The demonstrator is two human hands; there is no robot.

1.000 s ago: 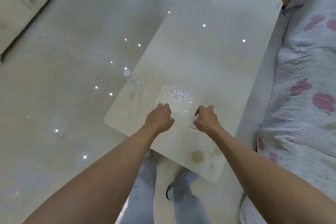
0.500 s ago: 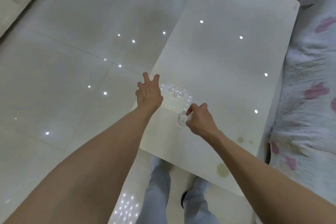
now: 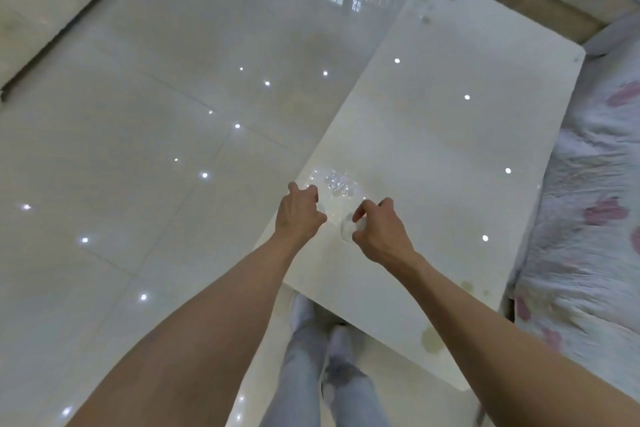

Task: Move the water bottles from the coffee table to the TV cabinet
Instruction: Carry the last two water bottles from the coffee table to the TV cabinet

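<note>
A clear water bottle point(image 3: 348, 229) is standing near the left edge of the pale bench point(image 3: 450, 149), seen from almost straight above, so that little more than its whitish cap end is showing. The right hand point(image 3: 379, 232) is closing around it, thumb and curled fingers wrapping its top. Just beyond the bottle, a patch of sparkling glints point(image 3: 332, 182) is lying on the bench top; whether that is a second clear bottle or only reflections is impossible to tell. The left hand point(image 3: 299, 211) is hovering just beside the right one, over the bench's left edge, its fingers curled in narrowly; anything inside its grip is hidden. Both bare forearms are reaching forward from the bottom corners. Below them, legs in light jeans point(image 3: 311, 374) are standing on the glossy tiled floor point(image 3: 156, 149), which is mirroring ceiling lights and a window. A flowered white cover point(image 3: 588, 218) is lying along the bench's right side.
</note>
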